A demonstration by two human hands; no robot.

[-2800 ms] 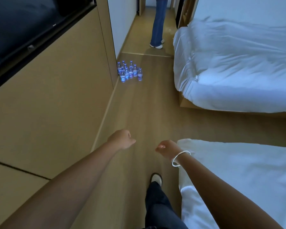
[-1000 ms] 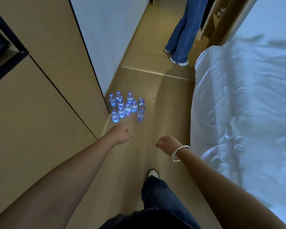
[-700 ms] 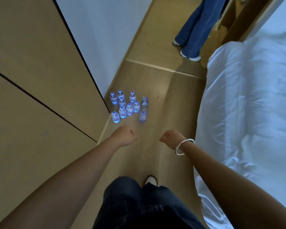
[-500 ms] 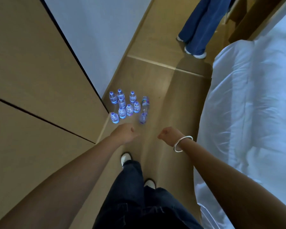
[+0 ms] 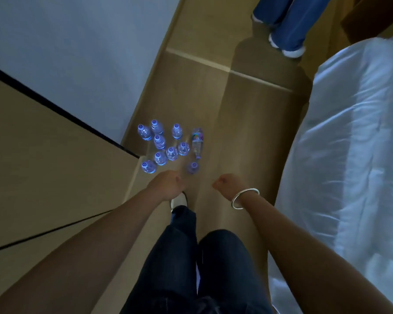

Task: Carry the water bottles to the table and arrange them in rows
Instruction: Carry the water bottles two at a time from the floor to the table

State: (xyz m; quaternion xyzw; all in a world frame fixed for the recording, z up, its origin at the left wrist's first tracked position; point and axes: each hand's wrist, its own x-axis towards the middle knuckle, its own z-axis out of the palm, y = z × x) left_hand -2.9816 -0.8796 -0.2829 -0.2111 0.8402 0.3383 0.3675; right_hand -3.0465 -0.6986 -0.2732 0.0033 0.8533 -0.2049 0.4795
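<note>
From the head camera, ten water bottles (image 5: 166,143) sit clustered on the wooden floor (image 5: 247,123) at the foot of the tan panelled wall (image 5: 55,159). Nine of them stand upright, caps showing; one bottle lying on its side (image 5: 197,141) rests at the right edge of the group, cap pointing toward the camera. One upright bottle (image 5: 192,167) stands a little apart, nearest the hands.

The left hand (image 5: 168,184) hangs just short of the cluster, fingers curled in, gripping nothing. The right hand (image 5: 227,183) is likewise curled loosely and holds nothing; one silver bangle (image 5: 244,198) circles its wrist. Neither hand touches a bottle.

Below, two legs in dark trousers (image 5: 191,268) show, with one white shoe (image 5: 179,200) under the left hand. One white-sheeted bed (image 5: 349,166) fills the right side. At the top stands a second person (image 5: 288,19) in blue jeans and white shoes.
</note>
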